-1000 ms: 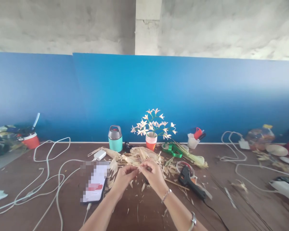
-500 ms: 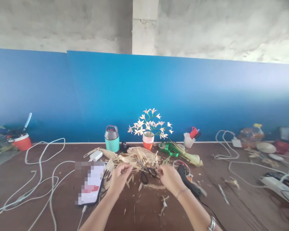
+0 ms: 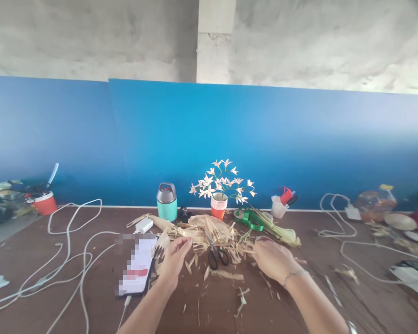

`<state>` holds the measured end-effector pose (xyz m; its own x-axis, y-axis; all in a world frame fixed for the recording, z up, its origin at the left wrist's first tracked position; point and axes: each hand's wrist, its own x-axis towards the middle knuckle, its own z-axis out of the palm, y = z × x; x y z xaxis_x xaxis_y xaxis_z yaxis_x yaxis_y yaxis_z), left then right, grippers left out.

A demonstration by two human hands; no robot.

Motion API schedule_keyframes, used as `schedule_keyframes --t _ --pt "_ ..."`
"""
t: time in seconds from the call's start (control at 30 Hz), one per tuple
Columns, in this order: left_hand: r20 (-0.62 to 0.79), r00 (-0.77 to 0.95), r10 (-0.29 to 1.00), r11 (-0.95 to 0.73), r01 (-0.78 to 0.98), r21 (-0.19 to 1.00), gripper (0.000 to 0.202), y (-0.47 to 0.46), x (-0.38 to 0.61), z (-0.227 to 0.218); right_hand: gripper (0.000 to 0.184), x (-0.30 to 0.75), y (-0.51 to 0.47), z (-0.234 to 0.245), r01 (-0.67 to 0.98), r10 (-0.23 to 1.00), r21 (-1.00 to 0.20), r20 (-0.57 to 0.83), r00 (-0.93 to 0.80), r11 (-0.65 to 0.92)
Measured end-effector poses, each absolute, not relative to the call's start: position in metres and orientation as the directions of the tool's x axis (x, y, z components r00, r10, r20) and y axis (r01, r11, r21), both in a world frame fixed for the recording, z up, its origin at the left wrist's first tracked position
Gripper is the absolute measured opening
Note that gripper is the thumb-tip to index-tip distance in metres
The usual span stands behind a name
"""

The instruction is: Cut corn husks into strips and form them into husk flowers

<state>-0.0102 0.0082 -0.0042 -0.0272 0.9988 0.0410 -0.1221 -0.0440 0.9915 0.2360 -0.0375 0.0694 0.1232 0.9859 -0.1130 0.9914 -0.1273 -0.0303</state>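
Observation:
My left hand [image 3: 174, 258] hovers just above the brown table [image 3: 90, 297], thumb and fingers pinched on a small pale strip of dried leaf. To its right lie black-handled scissors [image 3: 218, 255] at the front of a pile of dried leaves [image 3: 204, 227]. My right hand [image 3: 272, 259] is lowered palm down right of the scissors, with its fingers curled over something that it hides. Loose leaf scraps [image 3: 230, 275] litter the table between my hands.
A phone [image 3: 137, 265] lies left of my left hand, among white cables [image 3: 69, 246] and a charger [image 3: 144, 225]. Along the blue wall stand a teal container [image 3: 166, 201], a cup of paper flowers [image 3: 218, 204], green tape [image 3: 249, 218] and a white cup [image 3: 279, 206]. A power strip [image 3: 411, 274] lies far right.
My hands have parted: the right one moved right and down over the spot where a black glue gun lay, uncovering the scissors. The left hand stayed, still pinching its strip.

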Motion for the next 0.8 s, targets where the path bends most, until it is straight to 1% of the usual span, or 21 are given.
schedule_keyframes --t 0.03,0.07,0.1,0.13,0.17,0.2,0.23,0.27,0.3,0.37,0.43,0.5,0.57,0.6,0.67,0.73,0.8 --pt "0.034 -0.022 0.999 -0.037 -0.137 0.99 0.027 0.007 -0.01 -0.003 0.022 0.238 -0.04 0.074 0.988 0.984 -0.027 -0.101 0.147 -0.151" --pt "0.028 -0.016 0.999 -0.031 -0.153 0.988 0.026 0.007 -0.009 -0.002 0.024 0.237 -0.042 0.077 0.987 0.986 -0.054 -0.075 0.146 -0.15" --pt "0.021 -0.007 1.0 -0.022 -0.171 0.985 0.026 0.006 -0.008 -0.001 0.026 0.234 -0.043 0.078 0.983 0.993 -0.141 -0.037 0.11 -0.114" --pt "0.014 0.005 1.0 -0.013 -0.189 0.982 0.026 0.005 -0.007 0.0 0.028 0.227 -0.043 0.076 0.959 0.999 -0.28 0.009 0.043 -0.039" --pt "0.006 0.019 1.0 -0.002 -0.206 0.978 0.026 0.004 -0.006 0.001 0.029 0.219 -0.041 0.072 0.887 0.998 -0.458 0.045 -0.046 0.062" --pt "-0.002 0.036 0.999 0.01 -0.222 0.975 0.026 0.003 -0.005 0.002 0.029 0.208 -0.039 0.065 0.757 0.989 -0.637 0.061 -0.136 0.143" --pt "-0.008 0.06 0.998 0.022 -0.238 0.971 0.026 0.002 -0.004 0.003 0.034 0.197 -0.036 0.057 0.609 0.981 -0.78 0.033 -0.192 0.145" --pt "-0.008 0.091 0.996 0.031 -0.253 0.967 0.026 0.001 -0.004 0.003 0.038 0.186 -0.033 0.048 0.481 0.976 -0.867 0.021 -0.217 0.126" --pt "-0.001 0.121 0.993 0.034 -0.266 0.963 0.026 0.001 -0.004 0.003 0.042 0.176 -0.029 0.039 0.379 0.965 -0.918 0.012 -0.262 0.114" --pt "0.02 0.155 0.988 0.024 -0.275 0.961 0.026 0.001 -0.003 0.001 0.047 0.161 -0.023 0.024 0.225 0.96 -0.973 -0.016 -0.28 0.05" --pt "0.039 0.148 0.988 0.001 -0.262 0.965 0.025 0.002 -0.004 0.0 0.051 0.154 -0.018 0.015 0.123 0.955 -0.992 -0.07 -0.288 -0.035" --pt "0.047 0.139 0.989 -0.012 -0.245 0.969 0.025 0.003 -0.004 -0.002 0.054 0.152 -0.016 0.012 0.072 0.939 -0.991 -0.129 -0.319 -0.112" --pt "0.054 0.151 0.987 -0.016 -0.239 0.971 0.025 0.004 -0.005 -0.002 0.051 0.151 -0.014 0.012 0.06 0.931 -0.99 -0.138 -0.339 -0.125" --pt "0.055 0.154 0.986 -0.017 -0.234 0.972 0.025 0.004 -0.005 -0.002 0.048 0.151 -0.014 0.012 0.068 0.935 -0.992 -0.119 -0.335 -0.102" --pt "0.052 0.134 0.99 -0.021 -0.224 0.974 0.025 0.004 -0.004 -0.002 0.041 0.149 -0.013 0.01 0.112 0.955 -0.994 -0.037 -0.295 -0.004" --pt "0.041 0.091 0.995 -0.02 -0.228 0.974 0.024 0.004 -0.002 -0.003 0.037 0.147 -0.013 0.008 0.195 0.962 -0.972 0.081 -0.262 0.135" --pt "0.028 0.045 0.999 -0.017 -0.233 0.972 0.025 0.003 0.0 -0.005 0.037 0.146 -0.014 0.005 0.287 0.943 -0.916 0.204 -0.264 0.279"
